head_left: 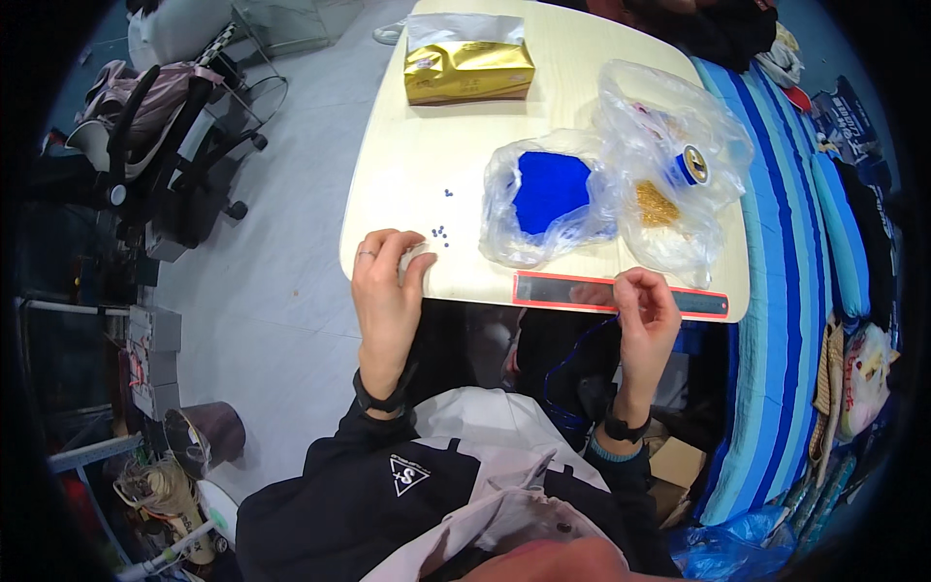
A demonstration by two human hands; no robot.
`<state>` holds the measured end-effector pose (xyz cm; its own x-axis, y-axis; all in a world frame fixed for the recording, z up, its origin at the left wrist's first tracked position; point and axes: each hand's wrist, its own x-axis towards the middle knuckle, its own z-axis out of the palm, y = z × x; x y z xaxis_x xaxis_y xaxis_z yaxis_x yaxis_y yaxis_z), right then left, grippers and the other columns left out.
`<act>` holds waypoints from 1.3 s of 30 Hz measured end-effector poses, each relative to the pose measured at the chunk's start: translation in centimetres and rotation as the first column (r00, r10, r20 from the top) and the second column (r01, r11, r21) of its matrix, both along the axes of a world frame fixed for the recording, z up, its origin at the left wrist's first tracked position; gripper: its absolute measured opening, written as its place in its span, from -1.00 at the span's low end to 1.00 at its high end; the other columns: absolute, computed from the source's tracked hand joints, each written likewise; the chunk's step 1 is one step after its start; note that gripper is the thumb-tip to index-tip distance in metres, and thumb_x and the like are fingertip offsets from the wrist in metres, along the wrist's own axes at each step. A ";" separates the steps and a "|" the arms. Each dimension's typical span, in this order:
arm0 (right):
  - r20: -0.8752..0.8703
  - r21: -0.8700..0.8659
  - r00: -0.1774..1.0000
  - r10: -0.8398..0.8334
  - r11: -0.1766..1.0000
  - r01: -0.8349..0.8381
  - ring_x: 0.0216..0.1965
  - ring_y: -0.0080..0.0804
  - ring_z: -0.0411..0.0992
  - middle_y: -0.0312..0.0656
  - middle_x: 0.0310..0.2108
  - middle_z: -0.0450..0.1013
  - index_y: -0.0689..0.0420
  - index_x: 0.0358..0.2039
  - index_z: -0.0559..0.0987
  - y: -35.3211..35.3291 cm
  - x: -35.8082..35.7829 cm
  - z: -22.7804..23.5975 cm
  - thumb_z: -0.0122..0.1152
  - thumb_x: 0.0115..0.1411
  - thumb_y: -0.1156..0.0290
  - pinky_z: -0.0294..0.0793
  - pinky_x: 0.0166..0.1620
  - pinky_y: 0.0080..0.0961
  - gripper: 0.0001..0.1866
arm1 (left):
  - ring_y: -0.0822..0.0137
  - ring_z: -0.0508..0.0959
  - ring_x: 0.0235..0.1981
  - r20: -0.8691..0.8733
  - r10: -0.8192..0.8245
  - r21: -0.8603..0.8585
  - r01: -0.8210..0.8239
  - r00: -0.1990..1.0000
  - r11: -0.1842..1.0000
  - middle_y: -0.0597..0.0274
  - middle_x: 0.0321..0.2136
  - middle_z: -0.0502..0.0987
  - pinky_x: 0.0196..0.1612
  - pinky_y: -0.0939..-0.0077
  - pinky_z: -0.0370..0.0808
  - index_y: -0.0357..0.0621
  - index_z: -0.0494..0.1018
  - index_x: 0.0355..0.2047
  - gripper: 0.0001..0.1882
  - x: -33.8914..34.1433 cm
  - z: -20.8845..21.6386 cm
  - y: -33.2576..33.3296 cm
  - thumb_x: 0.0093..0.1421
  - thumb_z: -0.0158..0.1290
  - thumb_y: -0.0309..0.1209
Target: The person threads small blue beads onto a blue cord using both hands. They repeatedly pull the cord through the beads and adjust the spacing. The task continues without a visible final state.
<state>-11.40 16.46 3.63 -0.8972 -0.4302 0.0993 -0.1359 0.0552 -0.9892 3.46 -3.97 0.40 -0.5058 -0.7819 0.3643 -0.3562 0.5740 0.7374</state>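
My left hand (pixel 385 276) is at the near left edge of the table, thumb and fingers curved with a gap between them. Just beyond its fingertips lie several tiny dark-blue beads (pixel 439 233), with a few more (pixel 448 193) farther off. My right hand (pixel 647 315) is closed in a pinch over a dark ruler with red edges (pixel 553 290). From its fingertips a thin blue string (pixel 582 339) hangs down past the table edge toward my lap. Beyond the ruler sits an opened clear plastic bag (pixel 499 218) holding a bright blue mass (pixel 553 192).
Another clear bag (pixel 630 97) holds small gold pieces (pixel 657 204) and a blue-and-gold round container (pixel 691 165). A gold tissue pack (pixel 469 73) stands at the far side of the table (pixel 388 184). A blue-striped bed (pixel 766 291) adjoins on the right; an office chair (pixel 165 145) is at left.
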 end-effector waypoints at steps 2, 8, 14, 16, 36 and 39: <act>-0.037 0.005 0.998 0.047 0.999 -0.046 -0.50 -0.76 0.31 -0.36 -0.52 0.39 0.25 -0.36 0.49 -0.5 0.9 -0.4 0.14 0.15 0.58 0.26 -0.47 -0.82 -0.96 | 0.13 0.46 -0.33 -0.024 -0.003 0.011 0.003 1.000 1.000 0.12 -0.38 0.46 -0.29 0.37 0.40 -0.24 0.51 -0.42 -0.84 -0.3 0.1 0.0 -0.08 0.19 -0.57; -0.076 -0.007 0.982 0.174 0.985 -0.175 -0.60 -0.81 0.24 -0.37 -0.57 0.34 0.27 -0.39 0.49 -2.1 3.1 -1.1 0.16 0.13 0.62 0.18 -0.58 -0.85 -0.97 | 0.24 0.43 -0.42 -0.044 -0.050 -0.142 0.044 0.998 0.989 0.24 -0.49 0.46 -0.37 0.42 0.38 -0.15 0.57 -0.47 -0.85 -1.3 -0.2 0.0 -0.14 0.23 -0.51; 0.099 0.008 0.964 0.245 0.969 -0.247 -0.52 -0.82 0.19 -0.47 -0.54 0.28 0.22 -0.36 0.49 -2.4 4.3 -0.4 0.16 0.15 0.57 0.14 -0.48 -0.87 -0.96 | 0.19 0.44 -0.42 0.033 -0.067 -0.259 0.074 0.997 0.963 0.13 -0.48 0.47 -0.33 0.42 0.40 -0.22 0.53 -0.52 -0.89 -1.6 -0.5 -0.1 -0.13 0.18 -0.59; 0.109 0.006 0.959 0.262 0.965 -0.264 -0.57 -0.80 0.21 -0.43 -0.55 0.30 0.24 -0.37 0.48 -2.5 4.4 -0.4 0.16 0.15 0.59 0.17 -0.53 -0.84 -0.96 | 0.26 0.43 -0.43 0.029 -0.077 -0.279 0.082 0.997 0.957 0.17 -0.48 0.46 -0.34 0.47 0.38 -0.27 0.48 -0.51 -0.92 -1.6 -0.2 0.1 -0.06 0.15 -0.60; -0.020 0.014 0.927 0.375 0.927 -0.374 -0.54 -0.78 0.25 -0.36 -0.52 0.37 0.29 -0.41 0.46 -2.6 5.9 -0.8 0.13 0.11 0.67 0.21 -0.46 -0.83 -0.96 | 0.50 0.29 -0.42 -0.761 0.080 0.648 0.749 0.643 0.140 0.28 -0.43 0.36 -0.32 0.64 0.26 -0.24 0.37 -0.43 -0.80 -1.4 0.9 3.2 0.22 0.04 -0.35; -0.027 0.014 0.926 0.376 0.927 -0.376 -0.55 -0.78 0.26 -0.36 -0.52 0.38 0.29 -0.41 0.46 -2.5 5.8 -0.9 0.13 0.11 0.67 0.21 -0.47 -0.82 -0.96 | 0.49 0.28 -0.43 -0.759 0.078 0.651 0.747 0.647 0.139 0.28 -0.44 0.36 -0.32 0.63 0.26 -0.24 0.37 -0.44 -0.79 -1.5 0.9 3.2 0.21 0.05 -0.35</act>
